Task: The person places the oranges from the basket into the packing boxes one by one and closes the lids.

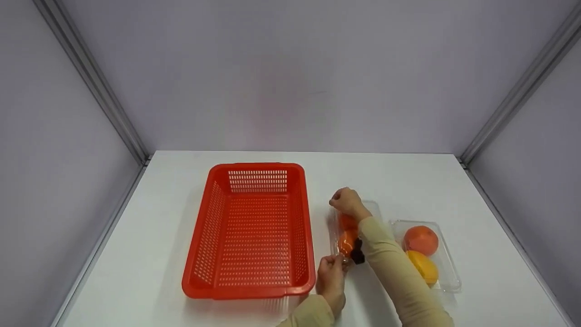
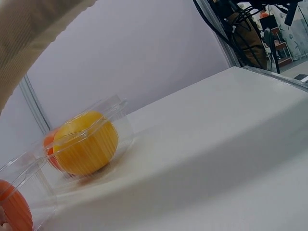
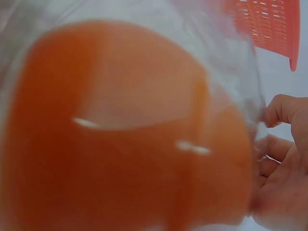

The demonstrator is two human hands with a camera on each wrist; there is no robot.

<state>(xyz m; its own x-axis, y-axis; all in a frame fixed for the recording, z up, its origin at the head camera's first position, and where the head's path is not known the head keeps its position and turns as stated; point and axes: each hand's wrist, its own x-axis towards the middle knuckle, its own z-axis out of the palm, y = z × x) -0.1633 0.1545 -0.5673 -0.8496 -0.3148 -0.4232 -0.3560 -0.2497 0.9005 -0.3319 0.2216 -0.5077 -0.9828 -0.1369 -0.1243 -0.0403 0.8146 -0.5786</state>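
Observation:
A clear plastic box (image 1: 374, 209) with orange-red fruit (image 1: 347, 240) inside lies right of the red basket. My left hand (image 1: 331, 280) pinches its near left corner between thumb and fingers. At the far left corner, my right hand (image 1: 347, 201) has its fingers curled at the edge of the plastic. In the right wrist view the fruit (image 3: 130, 144) fills most of the picture, blurred behind clear plastic, with the right hand's thumb and fingers at the plastic's edge. My right forearm crosses over the box and hides part of it.
The red perforated basket (image 1: 193, 254) stands left of both hands. On the right, a second clear box (image 1: 449, 268) holds a round orange-red fruit (image 1: 421, 240) and a yellow fruit (image 1: 423, 267). A black object (image 1: 357, 252) shows beside the right sleeve. Walls enclose the white table (image 1: 136, 254).

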